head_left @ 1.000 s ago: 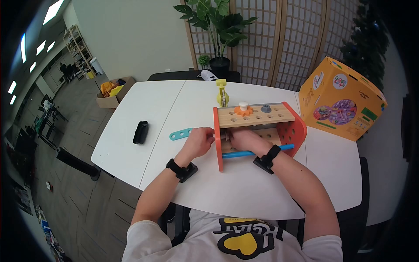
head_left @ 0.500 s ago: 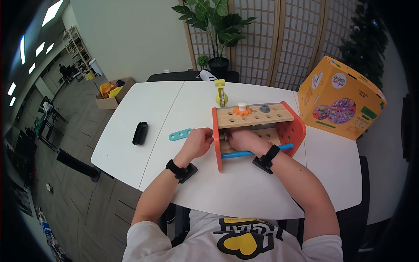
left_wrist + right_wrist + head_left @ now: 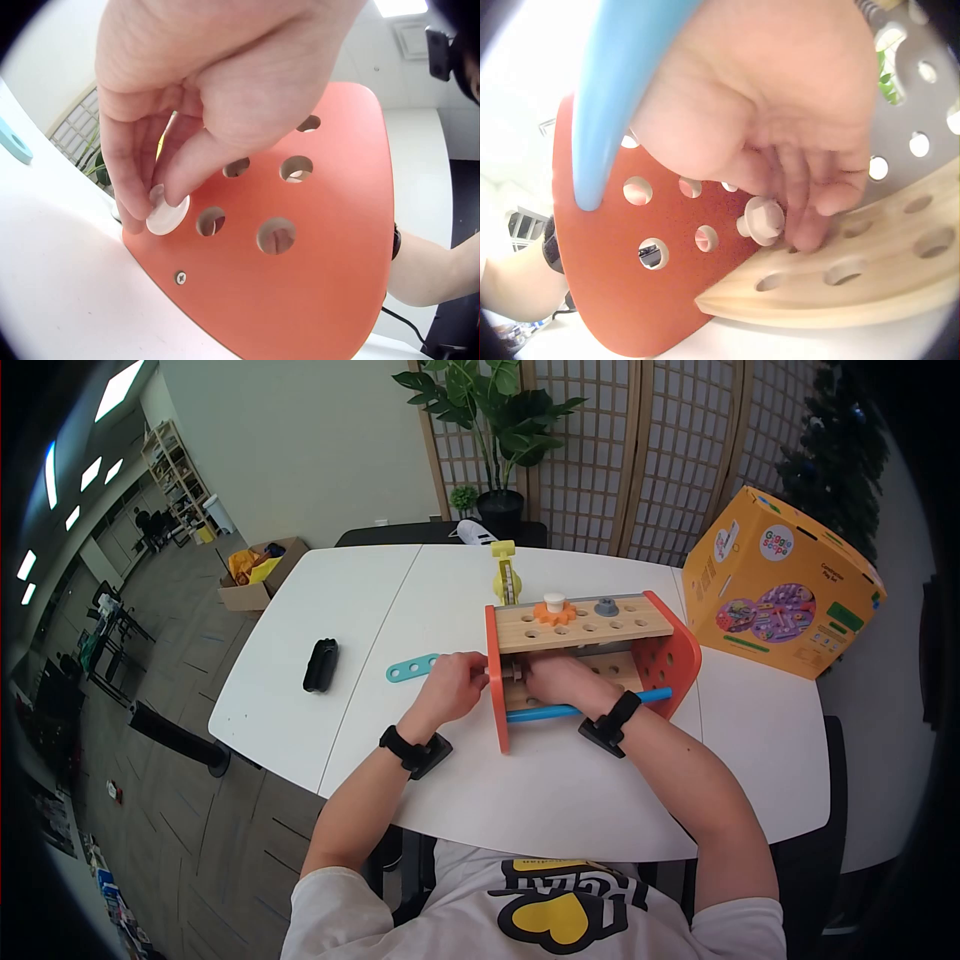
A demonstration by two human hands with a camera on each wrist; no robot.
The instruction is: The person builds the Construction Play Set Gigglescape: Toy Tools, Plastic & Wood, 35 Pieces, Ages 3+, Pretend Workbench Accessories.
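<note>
A toy workbench with a holed wooden top (image 3: 600,625) and red side panels (image 3: 498,710) stands on the table. At the outer face of its left panel, my left hand (image 3: 458,685) pinches a white round plastic piece (image 3: 174,219) between thumb and fingers, over a hole low in the panel. My right hand (image 3: 562,682) reaches inside the bench, above the lower wooden board (image 3: 840,292). There its curled fingers hold a white hex-headed piece (image 3: 765,222) whose short shaft points at the inner face of that same panel. The thumb tip is partly hidden behind it.
A blue bar (image 3: 545,714) crosses the bench front under my right wrist. On top sit an orange gear (image 3: 556,612) and a grey nut (image 3: 606,607). A teal holed strip (image 3: 408,668), black case (image 3: 321,665), yellow toy (image 3: 507,580) and large orange box (image 3: 785,585) are around it.
Both hands stay at the left panel, almost still. The head view shifts slightly, and a small piece by the right fingertips shows a little more plainly.
</note>
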